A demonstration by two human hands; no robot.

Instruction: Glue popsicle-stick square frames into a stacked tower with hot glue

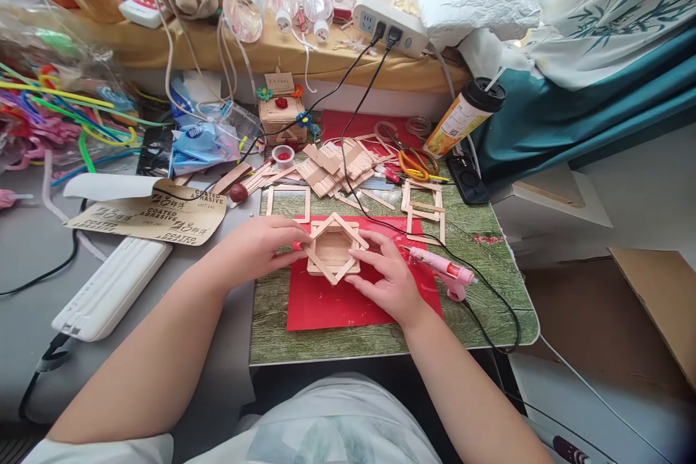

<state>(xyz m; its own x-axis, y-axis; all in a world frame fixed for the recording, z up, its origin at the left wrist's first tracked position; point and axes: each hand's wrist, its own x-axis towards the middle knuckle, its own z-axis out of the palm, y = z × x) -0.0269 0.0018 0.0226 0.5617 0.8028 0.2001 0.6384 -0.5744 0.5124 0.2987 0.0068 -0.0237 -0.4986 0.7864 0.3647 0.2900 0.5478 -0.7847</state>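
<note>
A small box of stacked craft sticks (336,274) sits on a red sheet (320,308), its top square turned against the layers below like a star. My left hand (266,250) pinches its left corner between thumb and fingers. On the opposite side, my right hand (388,279) grips the right edge with curled fingers. A pink hot glue gun (443,268) lies just right of my right hand. Behind the box are a square craft-stick frame (309,204) at left and joined stick frames (425,216) at right.
Loose craft sticks (331,167) are piled at the back, near orange-handled scissors (414,163) and a decorated stick box (283,116). Black cords (348,152) cross the table. Sandpaper (146,214) and a white power bank-like block (112,290) lie left. A drink cup (462,119) leans at right.
</note>
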